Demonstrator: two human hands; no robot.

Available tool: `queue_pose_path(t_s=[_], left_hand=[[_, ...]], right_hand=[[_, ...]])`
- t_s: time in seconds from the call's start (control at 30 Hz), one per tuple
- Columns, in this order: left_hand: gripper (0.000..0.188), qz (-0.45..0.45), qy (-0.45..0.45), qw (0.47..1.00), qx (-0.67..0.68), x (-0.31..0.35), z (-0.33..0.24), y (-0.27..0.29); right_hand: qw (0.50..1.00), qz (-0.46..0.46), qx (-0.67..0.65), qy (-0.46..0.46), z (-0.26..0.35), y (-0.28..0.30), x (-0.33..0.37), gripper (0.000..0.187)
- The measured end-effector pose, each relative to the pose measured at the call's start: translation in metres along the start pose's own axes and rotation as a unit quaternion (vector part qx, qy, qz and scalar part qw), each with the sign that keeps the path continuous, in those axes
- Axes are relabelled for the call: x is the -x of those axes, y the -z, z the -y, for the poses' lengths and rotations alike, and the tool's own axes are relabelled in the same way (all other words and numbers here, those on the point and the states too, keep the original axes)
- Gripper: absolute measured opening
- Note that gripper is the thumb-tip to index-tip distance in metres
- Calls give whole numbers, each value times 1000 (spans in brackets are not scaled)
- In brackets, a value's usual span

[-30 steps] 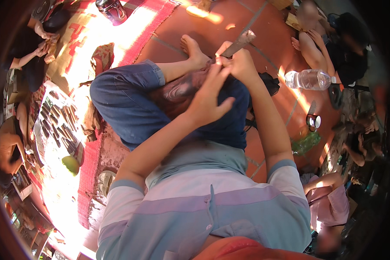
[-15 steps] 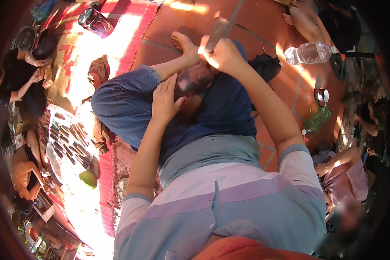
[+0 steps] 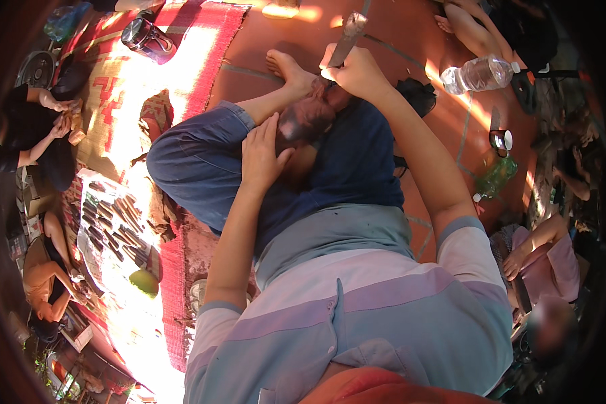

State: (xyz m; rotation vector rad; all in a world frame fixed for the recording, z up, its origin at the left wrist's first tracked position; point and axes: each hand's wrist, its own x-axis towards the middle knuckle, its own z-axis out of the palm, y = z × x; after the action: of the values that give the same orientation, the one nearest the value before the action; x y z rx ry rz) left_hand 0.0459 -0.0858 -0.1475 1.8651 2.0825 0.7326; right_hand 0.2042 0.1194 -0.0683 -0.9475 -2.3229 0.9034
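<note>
A dark brown, shiny, rounded lump (image 3: pixel 304 121) sits between my bent legs; I cannot make out what it is. My left hand (image 3: pixel 261 151) lies against its near left side, fingers stretched out and thumb apart. Above its far right side, my right hand (image 3: pixel 355 73) is closed around a broad, flat, blade-like tool (image 3: pixel 347 42), which points up and away from me. The handle is hidden in the fist. My bare foot (image 3: pixel 291 71) lies just beyond the lump.
A red-and-yellow mat (image 3: pixel 104 128) on the left bears a steel flask (image 3: pixel 141 37), a white sheet with several dark sticks (image 3: pixel 111 225), and a green round fruit (image 3: pixel 143 283). To the right are a clear bottle (image 3: pixel 481 74) and a green bottle (image 3: pixel 497 178). People sit on both sides.
My right hand has risen slightly up and to the right with the tool, whose blade now tilts differently. My left hand stays against the lump. The whole view has shifted a little.
</note>
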Motion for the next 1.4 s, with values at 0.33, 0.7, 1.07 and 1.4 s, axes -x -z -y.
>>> queue_pose_path(t_s=[0.33,0.7,1.07,1.4], left_hand=[[86,5,9,1000,-7,-1,1,-1],[85,6,16,1000,-6,1,0,0],[84,3,13,1000,1,1,-1,-2],[84,4,14,1000,0,0,-1,-3]], right_hand=[[995,52,73,-37,11,-2,-12,12],[972,101,195,-82,32,-24,-8,17],[967,106,173,-157,40,-15,-17,16],[975,113,149,-123,13,-17,-23,15]])
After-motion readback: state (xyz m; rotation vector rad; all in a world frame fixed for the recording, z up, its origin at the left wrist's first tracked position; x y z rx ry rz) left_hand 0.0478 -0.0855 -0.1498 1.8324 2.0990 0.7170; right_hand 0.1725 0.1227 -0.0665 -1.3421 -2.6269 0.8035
